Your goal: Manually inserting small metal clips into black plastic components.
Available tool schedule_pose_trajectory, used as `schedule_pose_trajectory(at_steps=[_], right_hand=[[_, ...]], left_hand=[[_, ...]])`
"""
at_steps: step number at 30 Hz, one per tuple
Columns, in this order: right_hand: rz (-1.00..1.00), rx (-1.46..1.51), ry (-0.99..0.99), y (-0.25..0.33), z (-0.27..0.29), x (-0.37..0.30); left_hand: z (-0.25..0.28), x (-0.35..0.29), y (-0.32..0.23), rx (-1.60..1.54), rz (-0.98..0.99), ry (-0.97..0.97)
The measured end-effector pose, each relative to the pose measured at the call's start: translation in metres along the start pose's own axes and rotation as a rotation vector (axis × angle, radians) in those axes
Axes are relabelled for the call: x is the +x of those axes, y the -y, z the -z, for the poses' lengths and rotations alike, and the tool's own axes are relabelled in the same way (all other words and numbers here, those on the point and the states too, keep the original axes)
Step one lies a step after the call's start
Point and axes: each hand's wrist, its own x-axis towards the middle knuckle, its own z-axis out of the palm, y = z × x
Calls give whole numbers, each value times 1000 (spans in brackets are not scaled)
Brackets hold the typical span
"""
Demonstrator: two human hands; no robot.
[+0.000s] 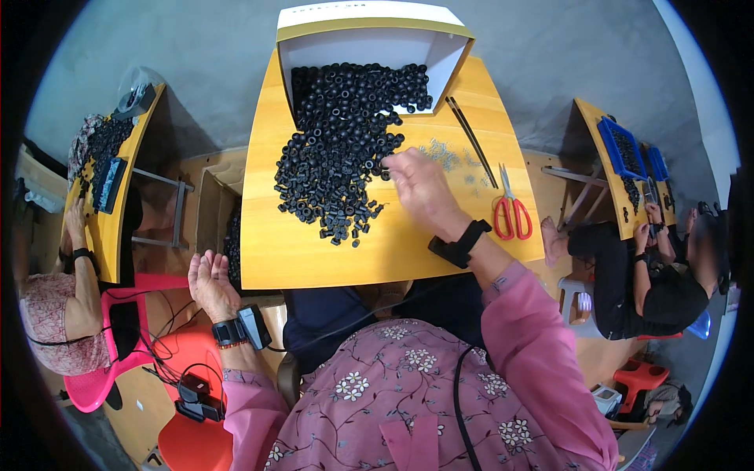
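A heap of small black round parts [338, 157], many with a hole in the middle, spills out of a white box lying on its side [452, 63] onto the yellow table [290, 267]. At the right edge of this heap is my right hand [424, 188], its fingertips brought together beside the black parts. Whatever it pinches is too small to make out. My left hand [214, 286] hangs just off the table's left front corner, fingers stretched and slightly apart, holding nothing I can see. Small silvery pieces [444, 154] lie scattered behind my right hand.
Right of the silvery pieces lie two thin dark sticks [471, 141] and red-handled scissors [512, 212]. A cardboard carton [208, 208] with black parts stands below the table's left side. People work at side tables, left [59, 314] and right [667, 290]. Cables run by my left forearm.
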Motion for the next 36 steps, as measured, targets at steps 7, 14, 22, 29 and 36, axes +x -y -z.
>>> schedule_pose_trajectory(at_steps=[7,14,22,29,36], right_hand=[[-99,-55,-1,-23,8,1],[-99,-134,152,-21,4,2],[3,4,15,13,26,-24],[69,-25,97,54,45,-67],[33,116,152,52,56,-95]], left_hand=[[-18,-22,-13,25,-121,127],[-70,-87,-29,138,-250,409],[-113,-154,-7,298,43,846],[-146,-198,27,270,277,966],[-145,-204,50,321,335,1117]])
